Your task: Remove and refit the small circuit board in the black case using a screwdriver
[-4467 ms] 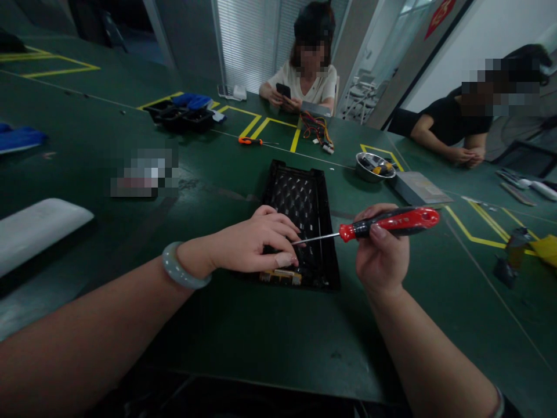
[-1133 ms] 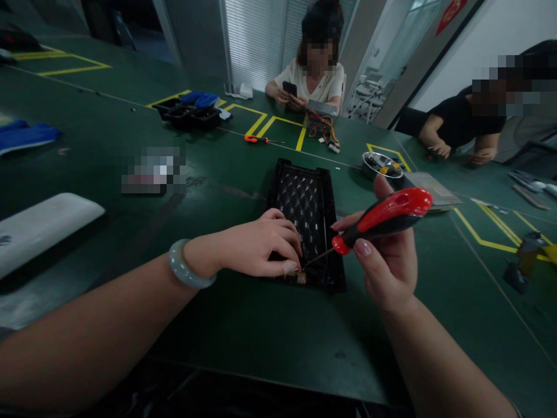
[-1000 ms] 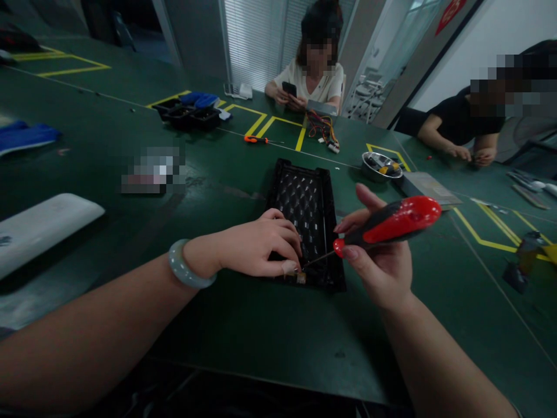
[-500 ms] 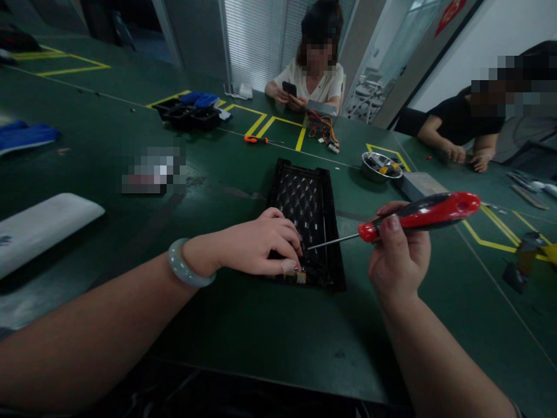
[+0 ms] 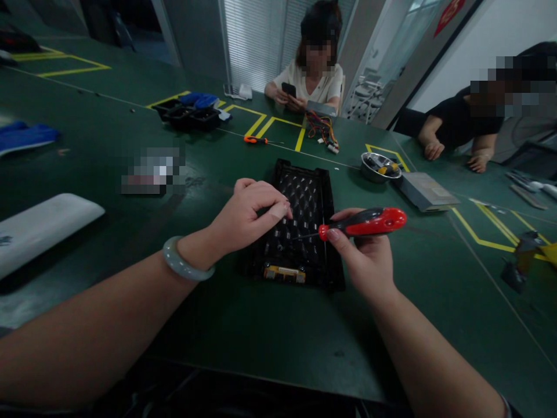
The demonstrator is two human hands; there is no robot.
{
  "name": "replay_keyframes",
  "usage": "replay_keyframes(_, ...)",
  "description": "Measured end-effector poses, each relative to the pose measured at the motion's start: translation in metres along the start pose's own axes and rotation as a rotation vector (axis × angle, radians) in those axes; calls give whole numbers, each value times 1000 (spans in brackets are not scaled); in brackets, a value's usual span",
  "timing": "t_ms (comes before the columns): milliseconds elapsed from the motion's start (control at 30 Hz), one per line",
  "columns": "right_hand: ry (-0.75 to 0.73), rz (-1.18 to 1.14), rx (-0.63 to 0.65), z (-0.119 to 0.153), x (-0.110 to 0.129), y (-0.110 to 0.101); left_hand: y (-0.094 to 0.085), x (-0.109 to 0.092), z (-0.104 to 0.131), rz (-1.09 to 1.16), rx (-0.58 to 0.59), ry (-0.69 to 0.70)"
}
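Observation:
A black panel (image 5: 304,200) with a patterned face lies on the green table, and a small orange-brown circuit board (image 5: 285,274) sits at its near end. My right hand (image 5: 365,252) grips a red and black screwdriver (image 5: 369,223), whose thin shaft points left over the panel. Above the panel's left side is my left hand (image 5: 256,213), its fingers bent and thumb against the index finger. Something tiny may be between those fingertips, but I cannot make it out.
A metal bowl (image 5: 380,168) and a grey box (image 5: 426,190) lie to the right. An orange screwdriver (image 5: 256,140), cables (image 5: 322,129) and a black tray (image 5: 187,116) are further back. A white object (image 5: 47,229) lies left. Two people sit across the table.
My left hand has lifted up and left, uncovering the circuit board. My right hand has moved left with the screwdriver. The hands of the person at right have drawn apart.

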State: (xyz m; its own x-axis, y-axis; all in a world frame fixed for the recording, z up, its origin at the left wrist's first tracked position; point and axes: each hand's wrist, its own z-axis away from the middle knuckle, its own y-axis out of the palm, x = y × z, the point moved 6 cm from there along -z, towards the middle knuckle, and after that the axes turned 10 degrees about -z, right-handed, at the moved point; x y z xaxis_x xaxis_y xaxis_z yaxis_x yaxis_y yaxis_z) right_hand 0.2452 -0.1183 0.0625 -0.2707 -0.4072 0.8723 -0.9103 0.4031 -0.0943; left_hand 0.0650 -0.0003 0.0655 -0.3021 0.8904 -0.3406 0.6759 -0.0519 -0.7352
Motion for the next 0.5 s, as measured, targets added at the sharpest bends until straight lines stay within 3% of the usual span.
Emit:
replay_keyframes(133,47,37,88,2,-5,8,7,1,0,-5,75,-17)
replay_keyframes(400,102,-106,-156,-5,-12,-11,18,2,-1,10,232,-8)
replay_keyframes(500,105,-118,-184,-6,-14,-13,20,3,0,-1,251,-3)
